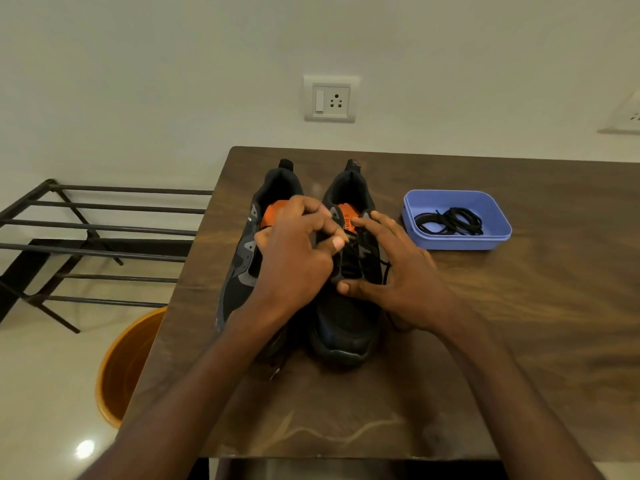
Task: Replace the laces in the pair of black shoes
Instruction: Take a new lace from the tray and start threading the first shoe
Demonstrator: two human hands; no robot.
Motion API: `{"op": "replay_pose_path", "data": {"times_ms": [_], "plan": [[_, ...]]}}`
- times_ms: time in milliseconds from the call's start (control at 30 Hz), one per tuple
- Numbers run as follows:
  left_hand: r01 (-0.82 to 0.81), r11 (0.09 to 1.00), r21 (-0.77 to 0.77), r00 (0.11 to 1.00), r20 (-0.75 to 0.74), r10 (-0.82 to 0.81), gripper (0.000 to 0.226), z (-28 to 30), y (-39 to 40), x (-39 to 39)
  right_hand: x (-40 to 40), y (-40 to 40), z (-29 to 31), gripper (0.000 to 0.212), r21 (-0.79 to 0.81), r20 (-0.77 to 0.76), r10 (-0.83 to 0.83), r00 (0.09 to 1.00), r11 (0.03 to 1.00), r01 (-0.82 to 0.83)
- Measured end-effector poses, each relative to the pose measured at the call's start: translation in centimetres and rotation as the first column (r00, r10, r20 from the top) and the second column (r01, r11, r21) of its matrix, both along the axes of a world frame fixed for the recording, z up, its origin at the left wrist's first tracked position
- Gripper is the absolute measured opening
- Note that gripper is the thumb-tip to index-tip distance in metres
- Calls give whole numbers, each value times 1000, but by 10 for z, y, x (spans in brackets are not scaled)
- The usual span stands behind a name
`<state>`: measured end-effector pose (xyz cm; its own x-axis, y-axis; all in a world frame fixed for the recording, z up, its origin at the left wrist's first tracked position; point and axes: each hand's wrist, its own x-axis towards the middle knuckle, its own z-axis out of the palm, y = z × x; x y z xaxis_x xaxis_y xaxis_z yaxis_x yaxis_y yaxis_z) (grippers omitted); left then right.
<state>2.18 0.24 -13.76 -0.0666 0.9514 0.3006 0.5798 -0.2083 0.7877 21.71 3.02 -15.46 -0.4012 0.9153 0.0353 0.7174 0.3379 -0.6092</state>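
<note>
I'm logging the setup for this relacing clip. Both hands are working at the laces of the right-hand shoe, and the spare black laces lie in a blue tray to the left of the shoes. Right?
One detail is wrong: in the head view the blue tray with the spare black laces sits to the right of the shoes, not the left. The left hand and right hand are indeed at the right-hand shoe.
</note>
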Motion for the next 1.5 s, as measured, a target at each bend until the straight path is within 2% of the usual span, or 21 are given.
{"op": "replay_pose_path", "data": {"times_ms": [67,167,267,367,433,500,567,633,700,767,833,900,967,1000,1067,1100,1167,1233,1333,1400,1500], "plan": [[63,995,-81,997,50,-60,11,3,-2,-3,-2,1,-2,107,0,-14,0,1000,1000,0],[66,997,-43,972,-221,-74,4,5,-4,-1,-7,0,-5,104,-9,-64,8,998,1000,-9],[75,996,46,847,-530,-39,20,13,-6,5,-11,0,-9,102,20,-61,1,998,1000,1],[69,994,83,796,-606,-5,9,10,-2,5,-12,0,-11,103,74,-21,-8,1000,997,10],[28,992,127,878,-477,37,8,6,-2,2,-12,-1,-11,104,80,-38,-12,999,997,15],[14,993,119,994,-110,0,13,6,-1,1,-11,-1,-10,104,82,-43,-11,999,996,14],[57,997,49,963,259,-68,12,14,-1,1,-11,0,-9,103,78,-46,-12,999,997,16],[109,994,30,946,304,-113,5,21,0,0,-12,0,-9,103,70,-71,-13,997,997,18],[130,991,25,991,-14,-129,19,17,1,-5,-13,1,-11,103,68,-96,-11,995,998,18],[126,990,64,888,-452,-84,27,10,3,-6,-13,2,-12,104,82,-98,-13,995,996,22],[97,990,103,837,-547,-25,14,6,5,-7,-13,3,-13,104,83,-98,-14,995,996,22],[68,982,179,903,-430,15,4,6,5,-7,-13,2,-14,104,77,-106,-12,994,997,20],[29,972,235,994,-108,-4,7,11,4,-8,-13,2,-12,103,76,-110,-14,994,997,23],[20,975,221,992,120,-47,6,18,2,-9,-13,2,-12,103,71,-106,-17,994,997,25],[71,990,123,842,524,-126,11,33,0,-8,-11,2,-11,103,57,-98,-22,995,998,28],[104,990,92,788,599,-138,14,36,-1,-8,-11,3,-11,103,59,-94,-18,995,998,24],[106,990,91,865,483,-137,9,33,0,-9,-10,2,-12,104,72,-83,-17,996,997,23],[120,983,141,987,89,-133,10,21,2,-13,-11,3,-13,105,74,-81,-16,997,997,22],[188,978,91,874,-470,-124,23,7,6,-14,-12,3,-14,108,67,-89,-8,996,998,14],[149,985,93,811,-581,-68,21,4,6,-12,-13,3,-14,108,67,-84,-4,996,998,10],[102,982,159,796,-605,16,20,7,7,-11,-13,3,-14,107,63,-74,-7,997,998,12]]}}
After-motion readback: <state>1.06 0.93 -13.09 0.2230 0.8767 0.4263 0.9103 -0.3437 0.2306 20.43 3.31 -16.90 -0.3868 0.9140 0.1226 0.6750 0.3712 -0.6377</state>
